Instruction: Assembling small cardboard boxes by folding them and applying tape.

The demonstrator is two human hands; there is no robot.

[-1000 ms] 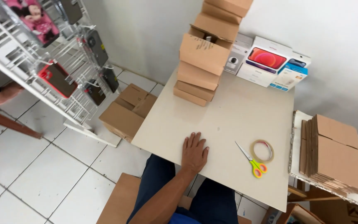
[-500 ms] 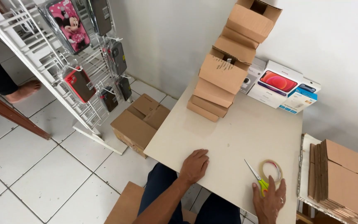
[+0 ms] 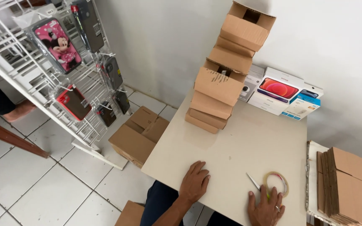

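Note:
My left hand (image 3: pixel 194 183) lies flat, palm down, on the cream table (image 3: pixel 239 146) near its front edge, holding nothing. My right hand (image 3: pixel 267 207) rests on the table at the lower right, fingers spread over the handles of a pair of scissors (image 3: pixel 254 182), whose blade pokes out to the upper left. Its fingertips touch a roll of clear tape (image 3: pixel 276 183) lying flat. A leaning stack of small cardboard boxes (image 3: pixel 227 71) stands at the table's far left side.
Phone boxes (image 3: pixel 279 94) lie against the white wall at the back. Flattened cardboard (image 3: pixel 350 184) is stacked on a white stand at the right. A brown carton (image 3: pixel 139 136) sits on the tiled floor beside a wire rack (image 3: pixel 63 75) of phone cases.
My right hand has come into view and settled over the scissors and tape roll. The view tilted upward. My left hand stayed flat on the table.

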